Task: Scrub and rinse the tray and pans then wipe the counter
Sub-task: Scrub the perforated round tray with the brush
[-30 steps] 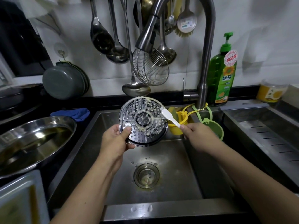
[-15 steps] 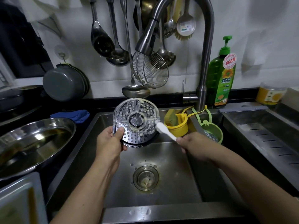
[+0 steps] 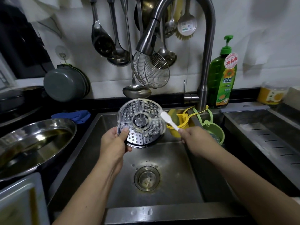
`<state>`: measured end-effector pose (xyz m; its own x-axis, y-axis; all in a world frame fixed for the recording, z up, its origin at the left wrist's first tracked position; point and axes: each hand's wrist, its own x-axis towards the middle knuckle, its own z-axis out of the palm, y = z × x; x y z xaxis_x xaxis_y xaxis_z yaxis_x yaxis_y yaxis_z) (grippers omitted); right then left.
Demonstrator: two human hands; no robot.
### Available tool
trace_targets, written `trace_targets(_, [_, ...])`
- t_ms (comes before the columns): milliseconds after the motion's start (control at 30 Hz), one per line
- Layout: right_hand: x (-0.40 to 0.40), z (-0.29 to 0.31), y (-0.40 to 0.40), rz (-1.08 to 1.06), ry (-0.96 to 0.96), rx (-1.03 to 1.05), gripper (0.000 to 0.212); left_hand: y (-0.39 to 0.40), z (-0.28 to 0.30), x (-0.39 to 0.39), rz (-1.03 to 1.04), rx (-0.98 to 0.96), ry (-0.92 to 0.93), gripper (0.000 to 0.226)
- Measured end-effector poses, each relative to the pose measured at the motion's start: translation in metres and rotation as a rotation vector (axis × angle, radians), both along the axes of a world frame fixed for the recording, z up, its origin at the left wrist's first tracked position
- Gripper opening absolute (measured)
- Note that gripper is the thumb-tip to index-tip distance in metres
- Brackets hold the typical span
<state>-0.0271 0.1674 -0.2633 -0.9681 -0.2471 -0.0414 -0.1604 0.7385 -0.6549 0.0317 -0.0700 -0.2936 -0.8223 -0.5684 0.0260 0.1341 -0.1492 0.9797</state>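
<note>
My left hand (image 3: 114, 141) grips the lower left rim of a round perforated steel tray (image 3: 142, 116), held upright over the sink (image 3: 162, 159). Pale residue clings to the tray's top and centre ring. My right hand (image 3: 196, 140) holds a white brush (image 3: 168, 120), its head touching the tray's right edge. A wide steel pan (image 3: 32, 143) sits on the counter to the left, with liquid in it.
The faucet (image 3: 204, 62) arches over the sink, no water running. A green dish soap bottle (image 3: 222, 78) stands behind it. Yellow (image 3: 182, 122) and green (image 3: 214, 132) holders hang at the sink's back right. Ladles and a wire skimmer (image 3: 151, 72) hang on the wall. A blue cloth (image 3: 73, 116) lies back left.
The brush head slid down to the tray's lower right, then back up to its right edge. The tray shifted slightly left and back.
</note>
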Motion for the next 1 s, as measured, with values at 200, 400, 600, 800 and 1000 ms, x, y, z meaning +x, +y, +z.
trace_targets(200, [0.015, -0.014, -0.014, 0.232, -0.104, 0.19, 0.042, -0.004, 0.0, -0.001, 0.119, 0.074, 0.003, 0.019])
trace_targets(400, [0.005, -0.009, -0.012, -0.003, 0.025, 0.042, 0.044, 0.001, 0.002, -0.001, 0.097, 0.045, -0.011, 0.015])
trace_targets(600, [0.027, -0.019, -0.028, 0.238, -0.04, 0.155, 0.045, 0.005, 0.006, 0.003, 0.113, 0.101, -0.017, 0.013])
trace_targets(800, [0.021, -0.012, -0.02, 0.155, 0.04, 0.102, 0.04, 0.011, 0.008, 0.004, 0.131, 0.145, -0.02, 0.015])
trace_targets(1000, [0.015, -0.014, -0.017, 0.022, 0.063, 0.055, 0.044, 0.009, 0.008, 0.004, 0.123, 0.211, -0.021, 0.011])
